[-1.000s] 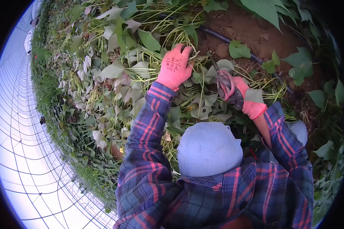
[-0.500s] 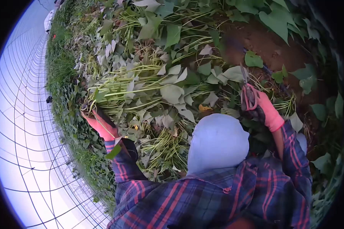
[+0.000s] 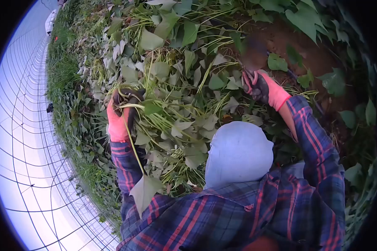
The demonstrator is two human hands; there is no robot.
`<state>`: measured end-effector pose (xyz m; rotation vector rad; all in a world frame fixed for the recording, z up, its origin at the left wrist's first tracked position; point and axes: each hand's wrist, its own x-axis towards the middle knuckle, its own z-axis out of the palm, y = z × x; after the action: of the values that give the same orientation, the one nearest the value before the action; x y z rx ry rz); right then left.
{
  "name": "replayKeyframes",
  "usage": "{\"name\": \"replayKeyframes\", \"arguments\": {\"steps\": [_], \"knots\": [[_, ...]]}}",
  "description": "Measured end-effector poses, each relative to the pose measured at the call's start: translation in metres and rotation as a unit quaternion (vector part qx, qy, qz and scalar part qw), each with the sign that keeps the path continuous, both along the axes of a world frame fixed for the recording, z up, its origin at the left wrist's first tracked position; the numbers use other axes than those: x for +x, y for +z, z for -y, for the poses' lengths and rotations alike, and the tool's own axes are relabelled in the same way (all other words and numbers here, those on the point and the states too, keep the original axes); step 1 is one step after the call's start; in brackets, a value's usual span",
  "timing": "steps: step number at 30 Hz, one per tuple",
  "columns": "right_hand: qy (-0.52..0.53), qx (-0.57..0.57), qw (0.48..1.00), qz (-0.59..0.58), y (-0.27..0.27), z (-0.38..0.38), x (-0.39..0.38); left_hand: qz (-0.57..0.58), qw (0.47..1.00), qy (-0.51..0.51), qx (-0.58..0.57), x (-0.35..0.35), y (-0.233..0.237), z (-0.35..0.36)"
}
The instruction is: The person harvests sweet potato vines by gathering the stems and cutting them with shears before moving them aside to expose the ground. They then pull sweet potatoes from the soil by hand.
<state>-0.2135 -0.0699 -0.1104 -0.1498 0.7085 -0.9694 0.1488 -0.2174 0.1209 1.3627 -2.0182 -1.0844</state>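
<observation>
clearly left hand [image 3: 120,116] grips vines [image 3: 165,120], right hand [image 3: 265,90] scissors [image 3: 247,81]

You can't make out the tips of your scissors [image 3: 247,79] against the leaves [image 3: 216,82]; blur veils some soil [image 3: 279,41].

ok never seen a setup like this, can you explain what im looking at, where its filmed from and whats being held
No machine here: it's a person working by hand. The camera sits on their head, looking forward and down, so both plaid sleeves reach away from you. The smooth pale blue shape is probably a knee. Leafy plants cover most of the ground, with bare brown soil toward the upper right. The gloved left hand has a bunch of leafy stems in its grip. The gloved right hand holds what looks like scissors, though the blades are hard to make out.
</observation>
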Motion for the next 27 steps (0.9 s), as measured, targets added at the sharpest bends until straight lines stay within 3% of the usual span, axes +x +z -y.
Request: {"name": "replayKeyframes", "arguments": {"steps": [1,3,7,9,10,13,15,20,25,27], "knots": [[-0.001,0.004,1.000,0.000,-0.008,0.000,0.005,0.040,0.996,-0.071,0.019,-0.023,-0.010,0.005],[-0.086,0.028,0.988,0.124,-0.027,0.002,0.017,0.160,0.970,-0.171,0.062,-0.086,-0.025,0.003],[-0.099,0.086,0.972,0.197,-0.010,0.015,0.017,0.257,0.894,-0.361,0.070,-0.161,-0.117,0.023],[-0.120,0.092,0.959,0.238,-0.026,0.028,0.015,0.286,0.893,-0.347,0.017,-0.183,-0.166,0.025],[-0.107,0.034,0.963,0.247,-0.035,0.031,0.014,0.285,0.892,-0.350,0.019,-0.191,-0.187,0.028],[-0.100,0.092,0.954,0.266,-0.037,0.042,0.011,0.321,0.899,-0.296,-0.020,-0.205,-0.231,0.034],[-0.112,0.110,0.954,0.257,-0.045,0.049,0.013,0.354,0.897,-0.215,-0.155,-0.209,-0.240,0.032],[-0.101,0.117,0.956,0.248,-0.054,0.055,0.012,0.372,0.898,-0.235,-0.019,-0.213,-0.263,0.051],[-0.121,0.142,0.963,0.195,-0.039,0.054,0.014,0.388,0.879,-0.278,-0.002,-0.217,-0.263,0.059],[-0.096,0.152,0.966,0.184,-0.037,0.054,0.011,0.287,0.921,-0.260,-0.043,-0.212,-0.262,0.058]]}}
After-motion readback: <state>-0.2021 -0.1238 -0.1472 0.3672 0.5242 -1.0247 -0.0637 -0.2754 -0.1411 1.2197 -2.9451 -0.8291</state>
